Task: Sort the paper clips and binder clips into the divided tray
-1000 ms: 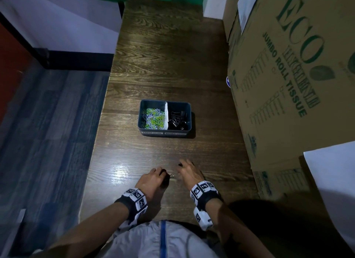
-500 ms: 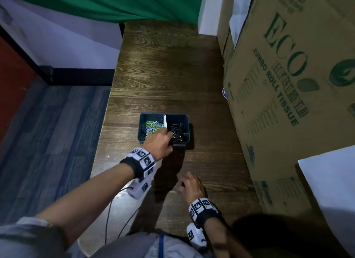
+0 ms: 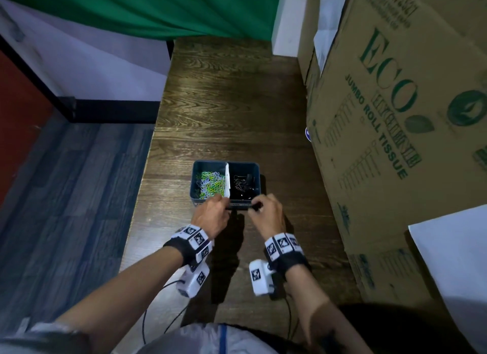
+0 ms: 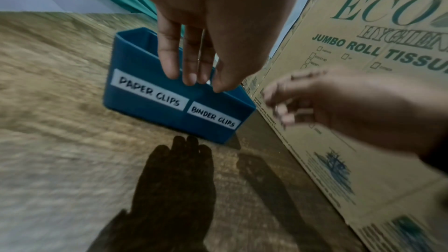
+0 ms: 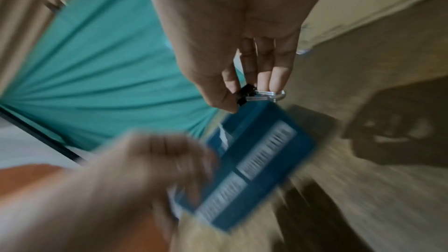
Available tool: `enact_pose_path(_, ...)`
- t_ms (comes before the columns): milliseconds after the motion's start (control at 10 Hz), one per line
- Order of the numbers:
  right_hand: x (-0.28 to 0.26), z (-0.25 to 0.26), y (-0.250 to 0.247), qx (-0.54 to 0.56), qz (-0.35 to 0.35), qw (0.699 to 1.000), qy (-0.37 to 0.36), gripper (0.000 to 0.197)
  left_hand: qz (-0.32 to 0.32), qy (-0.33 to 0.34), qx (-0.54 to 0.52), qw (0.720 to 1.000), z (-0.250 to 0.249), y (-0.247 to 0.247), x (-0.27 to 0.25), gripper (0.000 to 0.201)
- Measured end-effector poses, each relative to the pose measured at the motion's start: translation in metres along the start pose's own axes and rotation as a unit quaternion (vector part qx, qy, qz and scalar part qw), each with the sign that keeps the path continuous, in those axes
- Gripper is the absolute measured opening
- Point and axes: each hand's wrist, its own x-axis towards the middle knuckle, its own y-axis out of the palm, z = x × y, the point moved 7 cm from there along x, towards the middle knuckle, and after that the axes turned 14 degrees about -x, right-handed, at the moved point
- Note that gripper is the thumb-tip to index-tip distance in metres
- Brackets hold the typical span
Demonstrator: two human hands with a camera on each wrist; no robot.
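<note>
A blue divided tray [image 3: 208,166] stands mid-table, its front labelled PAPER CLIPS and BINDER CLIPS [image 4: 135,60]. Coloured paper clips [image 3: 210,183] fill its left compartment and black binder clips [image 3: 243,186] its right, with a white divider between them. My left hand [image 3: 220,199] hovers at the tray's front rim with straight fingers [image 4: 169,64] and nothing visible in them. My right hand [image 3: 255,204] is just in front of the right compartment. It pinches a black binder clip [image 5: 247,91] with silver handles between thumb and fingertips, above the blurred tray [image 5: 298,148].
A tall cardboard box [image 3: 395,143] printed ECO JUMBO ROLL TISSUE walls off the table's right side, close to the tray. The wooden table [image 3: 224,103] drops to the floor along its left edge. A green cloth [image 3: 158,8] hangs at the back. Thin cables [image 3: 171,287] trail near my body.
My left hand reached over the tray, then drew back to its front rim. My right hand lifted off the table's near edge and moved forward to the tray with the binder clip.
</note>
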Motion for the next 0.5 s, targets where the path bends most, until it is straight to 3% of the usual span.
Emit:
enact_pose_path(200, 0.048, 0.030, -0.034, 0.055, -0.065, 0.996, -0.037, 0.032, 0.065, -0.030, 0.016, 0.997, 0.038, 0.018, -0.056, 0.009)
enact_pose_path(300, 0.043, 0.028, -0.030, 0.007, -0.065, 0.996, -0.057, 0.019, 0.088, -0.043, 0.003, 0.995, 0.042, 0.014, -0.084, 0.033)
enact_pose_path(400, 0.022, 0.006, -0.001, -0.027, -0.035, 0.995, -0.087, 0.007, 0.084, -0.055, 0.017, 0.995, 0.050, 0.015, -0.117, 0.053)
enact_pose_path(500, -0.025, -0.043, 0.050, -0.127, 0.064, 0.987, -0.070, 0.013, 0.052, -0.110, 0.035, 0.992, 0.075, 0.037, -0.165, 0.058)
